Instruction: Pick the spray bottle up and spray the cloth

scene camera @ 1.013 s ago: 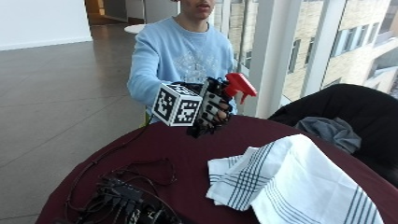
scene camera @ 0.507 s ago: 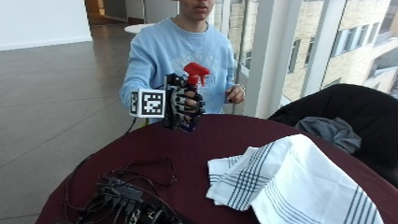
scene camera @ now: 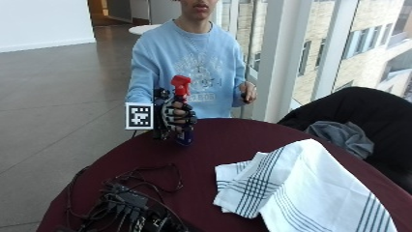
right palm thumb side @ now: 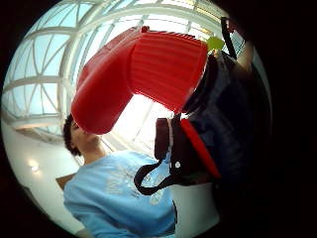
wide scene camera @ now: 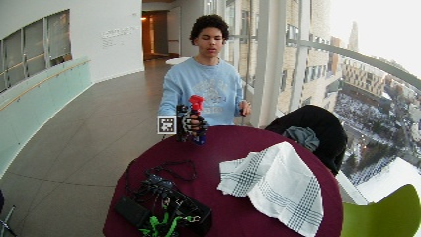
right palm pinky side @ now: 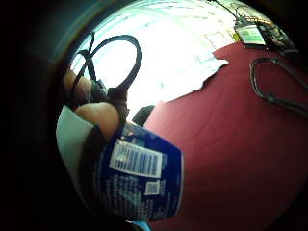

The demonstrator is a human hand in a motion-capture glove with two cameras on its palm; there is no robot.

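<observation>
The spray bottle (scene camera: 182,108) stands upright just above the table (scene camera: 212,145), at the edge nearest the person, its long axis vertical and its red spray head (scene camera: 180,85) on top. The gloved right hand (scene camera: 172,116) is wrapped round the bottle's body, fingers curled on it. The cloth (scene camera: 302,188), white with dark stripes, lies on the table well apart from the bottle, across the tabletop from the hand. Judging by this, the nozzle must be turned toward the cloth before spraying.
</observation>
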